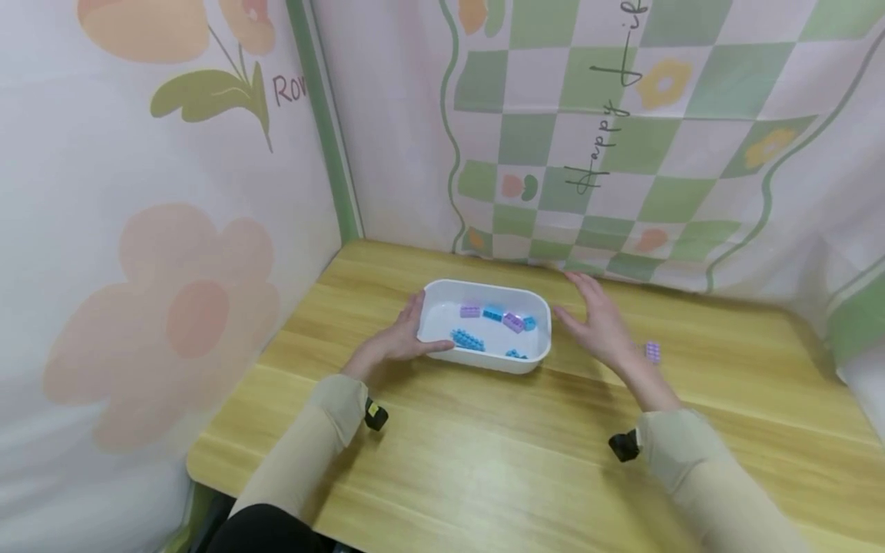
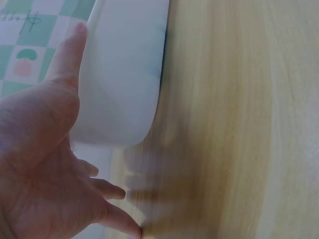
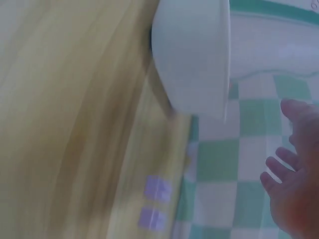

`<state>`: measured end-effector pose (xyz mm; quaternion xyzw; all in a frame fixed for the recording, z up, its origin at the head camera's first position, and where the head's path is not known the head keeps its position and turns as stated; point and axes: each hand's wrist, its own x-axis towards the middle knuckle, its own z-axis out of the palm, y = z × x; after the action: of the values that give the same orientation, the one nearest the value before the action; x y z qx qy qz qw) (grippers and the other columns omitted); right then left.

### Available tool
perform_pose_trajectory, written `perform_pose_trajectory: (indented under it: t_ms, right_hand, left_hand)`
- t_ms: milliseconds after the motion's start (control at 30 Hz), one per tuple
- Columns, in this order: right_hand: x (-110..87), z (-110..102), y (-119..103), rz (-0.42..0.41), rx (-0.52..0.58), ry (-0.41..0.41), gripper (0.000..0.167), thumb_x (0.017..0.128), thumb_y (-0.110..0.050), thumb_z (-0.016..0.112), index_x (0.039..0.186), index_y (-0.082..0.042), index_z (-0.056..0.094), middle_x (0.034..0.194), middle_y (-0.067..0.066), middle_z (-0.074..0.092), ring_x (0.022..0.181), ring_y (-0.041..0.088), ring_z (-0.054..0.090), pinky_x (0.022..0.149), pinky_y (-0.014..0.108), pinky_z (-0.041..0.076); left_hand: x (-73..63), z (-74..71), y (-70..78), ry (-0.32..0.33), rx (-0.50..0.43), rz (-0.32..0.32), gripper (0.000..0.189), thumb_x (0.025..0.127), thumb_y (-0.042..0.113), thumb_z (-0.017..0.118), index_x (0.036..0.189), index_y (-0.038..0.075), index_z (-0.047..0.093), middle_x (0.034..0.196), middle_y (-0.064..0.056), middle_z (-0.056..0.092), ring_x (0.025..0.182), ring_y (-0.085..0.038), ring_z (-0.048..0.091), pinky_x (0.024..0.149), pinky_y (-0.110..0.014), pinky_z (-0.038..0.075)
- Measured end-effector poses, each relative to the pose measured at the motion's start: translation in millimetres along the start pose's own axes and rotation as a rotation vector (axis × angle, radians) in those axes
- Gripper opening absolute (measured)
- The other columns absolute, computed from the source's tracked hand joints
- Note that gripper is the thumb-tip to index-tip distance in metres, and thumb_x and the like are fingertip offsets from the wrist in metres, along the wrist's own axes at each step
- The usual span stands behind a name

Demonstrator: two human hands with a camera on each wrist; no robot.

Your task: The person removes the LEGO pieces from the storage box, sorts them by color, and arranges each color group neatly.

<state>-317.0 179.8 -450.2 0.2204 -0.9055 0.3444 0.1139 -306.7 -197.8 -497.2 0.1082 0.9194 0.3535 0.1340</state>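
A white plastic box [image 1: 505,362] stands on the table with blue and purple toy bricks inside. Along its far side lie a purple brick [image 1: 470,311], a blue brick [image 1: 493,313] and another purple brick [image 1: 514,322]; a blue cluster [image 1: 468,340] lies nearer the front. My left hand [image 1: 396,339] touches the box's left end, its thumb stretched along the front rim and its other fingers spread. Off the right end, my right hand [image 1: 603,326] hovers with fingers extended, holding nothing. Two purple bricks [image 3: 157,188] on the tabletop show in the right wrist view.
The wooden table [image 1: 477,461] meets a patterned curtain [image 1: 539,153] at the back and another hanging cloth [image 1: 173,307] at the left. One loose purple brick [image 1: 653,352] lies beside my right wrist.
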Motion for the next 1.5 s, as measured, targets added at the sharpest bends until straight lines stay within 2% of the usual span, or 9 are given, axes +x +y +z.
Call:
perform_pose_trajectory:
  t_ms: [267, 467, 633, 833, 933, 1000, 1200, 1367, 1500]
  right_hand:
    - [16.0, 38, -28, -0.015, 0.002, -0.082, 0.066, 0.107, -0.019, 0.071, 0.162, 0.006, 0.044, 0.168, 0.034, 0.043, 0.157, 0.056, 0.039, 0.131, 0.073, 0.030]
    - [29.7, 63, -40, -0.033, 0.010, -0.127, 0.061, 0.108, -0.020, 0.071, 0.158, 0.007, 0.050, 0.162, 0.033, 0.052, 0.153, 0.053, 0.048, 0.130, 0.067, 0.037]
    - [41.4, 90, -40, -0.081, 0.088, -0.135, 0.058, 0.104, -0.018, 0.074, 0.150, 0.013, 0.056, 0.153, 0.038, 0.059, 0.145, 0.056, 0.054, 0.126, 0.068, 0.042]
    - [50.6, 125, -22, -0.143, 0.067, -0.125, 0.061, 0.102, -0.031, 0.077, 0.141, 0.014, 0.062, 0.141, 0.038, 0.066, 0.136, 0.056, 0.060, 0.119, 0.065, 0.049]
    - [54.7, 131, -26, -0.114, 0.039, -0.142, 0.061, 0.100, -0.029, 0.079, 0.142, 0.012, 0.062, 0.141, 0.036, 0.067, 0.136, 0.054, 0.061, 0.120, 0.064, 0.049]
    - [56.1, 130, -35, -0.079, 0.028, -0.164, 0.059, 0.097, -0.020, 0.080, 0.142, 0.014, 0.061, 0.141, 0.037, 0.066, 0.136, 0.056, 0.061, 0.120, 0.066, 0.048]
    - [62.4, 136, -33, -0.005, -0.043, -0.243, 0.054, 0.098, -0.011, 0.075, 0.146, 0.010, 0.061, 0.147, 0.034, 0.064, 0.141, 0.053, 0.059, 0.125, 0.065, 0.045]
    - [66.1, 138, -31, 0.015, -0.080, -0.259, 0.046, 0.096, 0.000, 0.070, 0.141, 0.007, 0.066, 0.143, 0.031, 0.067, 0.138, 0.050, 0.061, 0.125, 0.064, 0.045]
    - [64.8, 138, -35, -0.002, -0.136, -0.287, 0.044, 0.096, -0.002, 0.072, 0.139, 0.007, 0.068, 0.132, 0.028, 0.072, 0.125, 0.047, 0.067, 0.116, 0.062, 0.052]
  left_hand:
    - [-4.7, -1.0, 1.4, 0.007, -0.006, 0.023, 0.128, 0.098, 0.056, 0.077, 0.176, 0.013, -0.016, 0.186, -0.020, -0.013, 0.172, -0.046, 0.004, 0.136, -0.069, 0.020]
    - [-3.7, -0.6, 3.6, 0.009, -0.020, 0.042, 0.128, 0.098, 0.052, 0.078, 0.176, 0.009, -0.014, 0.184, -0.025, -0.010, 0.171, -0.050, 0.008, 0.136, -0.068, 0.021]
    - [-3.7, -0.6, 2.2, 0.011, -0.025, 0.045, 0.127, 0.098, 0.053, 0.077, 0.176, 0.009, -0.013, 0.185, -0.025, -0.008, 0.169, -0.052, 0.016, 0.135, -0.068, 0.025]
    - [-4.7, -0.8, 1.8, 0.007, -0.011, 0.033, 0.128, 0.098, 0.057, 0.077, 0.176, 0.012, -0.014, 0.185, -0.023, -0.007, 0.168, -0.053, 0.019, 0.134, -0.069, 0.028]
    - [-4.0, -1.2, 1.3, 0.027, -0.028, 0.063, 0.127, 0.098, 0.052, 0.079, 0.176, 0.011, -0.012, 0.185, -0.024, 0.002, 0.166, -0.052, 0.027, 0.133, -0.068, 0.032]
    - [-3.7, -1.4, 1.6, 0.030, -0.043, 0.085, 0.125, 0.098, 0.048, 0.079, 0.176, 0.010, -0.011, 0.184, -0.025, 0.009, 0.164, -0.050, 0.031, 0.133, -0.066, 0.034]
    - [-0.8, -0.4, 4.0, 0.028, -0.079, 0.133, 0.126, 0.097, 0.043, 0.081, 0.176, 0.008, -0.011, 0.178, -0.027, 0.023, 0.158, -0.048, 0.040, 0.131, -0.063, 0.039]
    - [0.2, -1.9, 2.4, 0.034, -0.078, 0.109, 0.127, 0.097, 0.044, 0.082, 0.176, 0.009, -0.012, 0.180, -0.025, 0.021, 0.162, -0.046, 0.036, 0.134, -0.063, 0.034]
    - [-0.1, -1.3, -0.1, 0.016, -0.060, 0.072, 0.129, 0.097, 0.048, 0.081, 0.176, 0.010, -0.014, 0.182, -0.025, 0.016, 0.165, -0.046, 0.031, 0.135, -0.062, 0.031]
